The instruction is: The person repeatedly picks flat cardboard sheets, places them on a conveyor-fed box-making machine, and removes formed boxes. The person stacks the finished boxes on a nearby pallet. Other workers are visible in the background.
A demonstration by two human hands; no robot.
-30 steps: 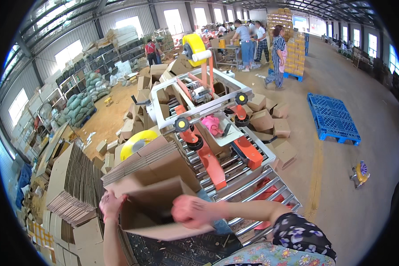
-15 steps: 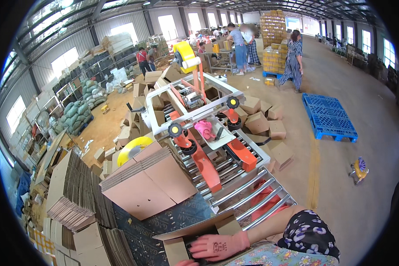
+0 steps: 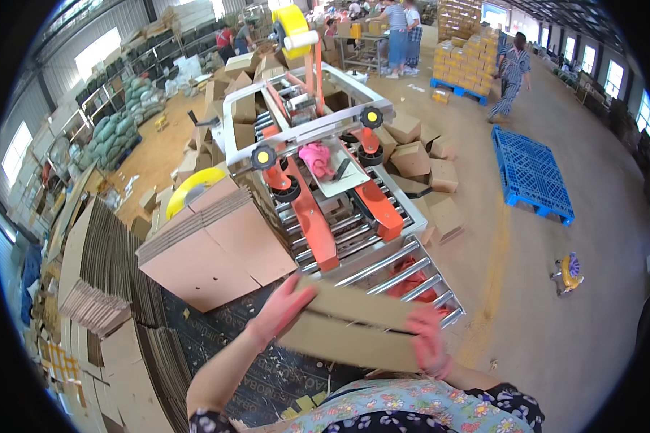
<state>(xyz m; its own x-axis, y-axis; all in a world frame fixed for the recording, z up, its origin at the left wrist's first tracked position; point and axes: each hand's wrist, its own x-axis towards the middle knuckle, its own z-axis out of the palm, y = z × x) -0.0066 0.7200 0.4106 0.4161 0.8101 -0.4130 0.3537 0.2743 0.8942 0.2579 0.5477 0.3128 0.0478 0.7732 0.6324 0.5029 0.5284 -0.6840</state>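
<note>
A brown cardboard box (image 3: 350,345) is held up in front of me, its two long flaps meeting at a narrow dark slit. My left hand (image 3: 283,310), in a pink glove, is closed on its left end. The right end is gripped by my right hand (image 3: 429,339), gloved in pink too and smeared by motion. Just beyond the box are the metal rollers (image 3: 419,289) of a carton sealing machine (image 3: 314,224) with orange side belts. A bright pink cloth (image 3: 315,159) lies on the machine's white plate. Below the box is a dark printed worktop (image 3: 227,346).
Flattened cartons stand in a stack (image 3: 217,249) on the worktop, with more bundles (image 3: 97,267) at far left. Loose boxes (image 3: 412,159) lie beyond the machine. A blue pallet (image 3: 534,173) and a small yellow wheeled thing (image 3: 567,274) are on the right floor. Other people work farther back.
The box has risen from the worktop and turned, and both hands now grip its ends. My left hand and forearm have come fully into view. A person at back right has walked on.
</note>
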